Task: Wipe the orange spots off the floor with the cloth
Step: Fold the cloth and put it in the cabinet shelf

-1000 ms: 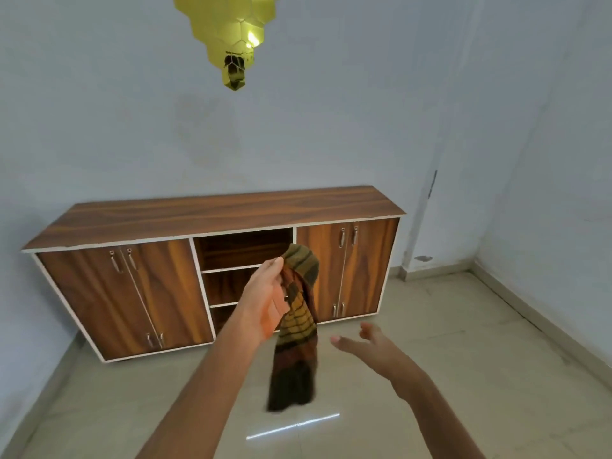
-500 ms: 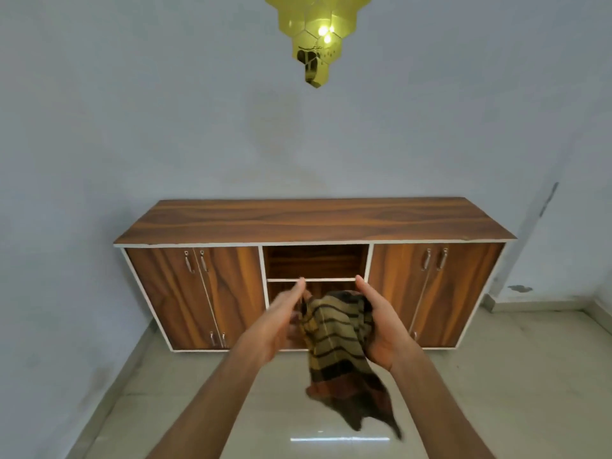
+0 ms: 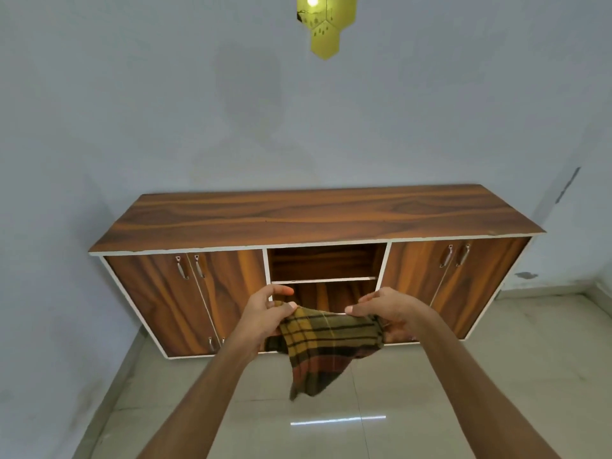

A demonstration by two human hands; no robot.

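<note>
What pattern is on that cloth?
The cloth is plaid, olive and mustard with dark lines; head view.

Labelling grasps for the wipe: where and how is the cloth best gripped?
Probably the top edge near both corners, from above: the cloth is limp and hangs spread between the left hand and right hand, which pinch that edge, while its loose lower part droops free toward the floor.

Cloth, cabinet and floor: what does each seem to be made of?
The cloth looks like soft woven fabric, checked yellow, brown and black; it droops limply. The cabinet looks like board under glossy wood-grain laminate, given its pale edge strips, though maybe solid wood. The floor looks like polished pale tile or stone: joint lines, mirrored light streak.
</note>
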